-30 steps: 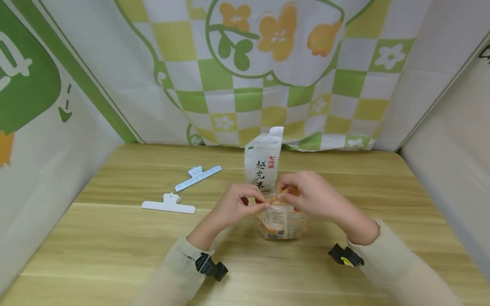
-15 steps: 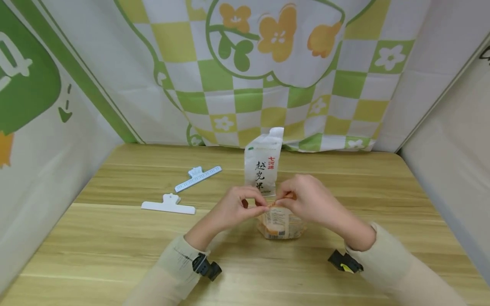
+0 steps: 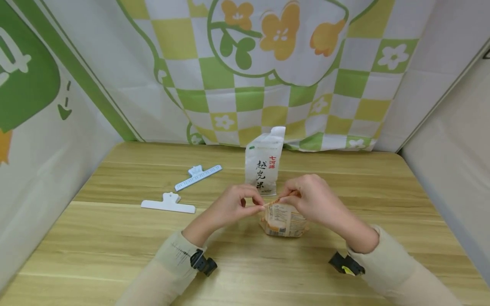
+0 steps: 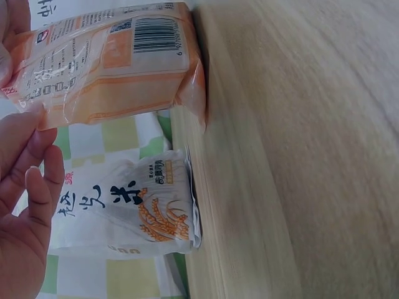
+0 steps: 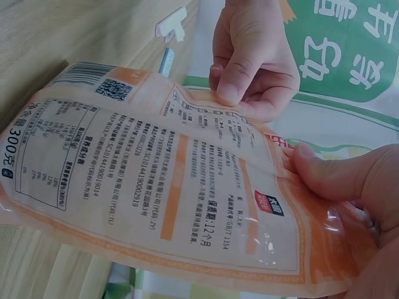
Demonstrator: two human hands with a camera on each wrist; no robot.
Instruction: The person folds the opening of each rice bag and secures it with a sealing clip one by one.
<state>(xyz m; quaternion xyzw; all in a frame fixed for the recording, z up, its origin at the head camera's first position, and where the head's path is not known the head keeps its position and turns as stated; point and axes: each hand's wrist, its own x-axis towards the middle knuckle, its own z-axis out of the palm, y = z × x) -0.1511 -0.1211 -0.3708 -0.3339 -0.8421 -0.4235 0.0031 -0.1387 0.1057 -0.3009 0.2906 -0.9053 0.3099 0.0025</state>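
An orange and cream plastic food bag (image 3: 285,221) with printed text and a barcode stands on the table in front of me. My left hand (image 3: 233,206) pinches the left end of its top edge between thumb and forefinger. At the other side, my right hand (image 3: 311,197) grips the top edge with thumb and curled fingers. In the right wrist view the bag's printed back (image 5: 156,168) faces the camera, and the right thumb (image 5: 330,174) presses on its orange top. Behind it stands a white rice bag (image 3: 262,163) with black and red characters, touched by neither hand.
On the left of the table lie a white bag clip (image 3: 168,204) and a light blue bag clip (image 3: 197,177). A checkered green, yellow and white cloth (image 3: 249,97) hangs behind the wooden table (image 3: 95,246).
The right hand has shifted slightly lower and the bag's top has turned a little under the fingers. Both hands keep hold of its top edge. The clips and white bag stay put.
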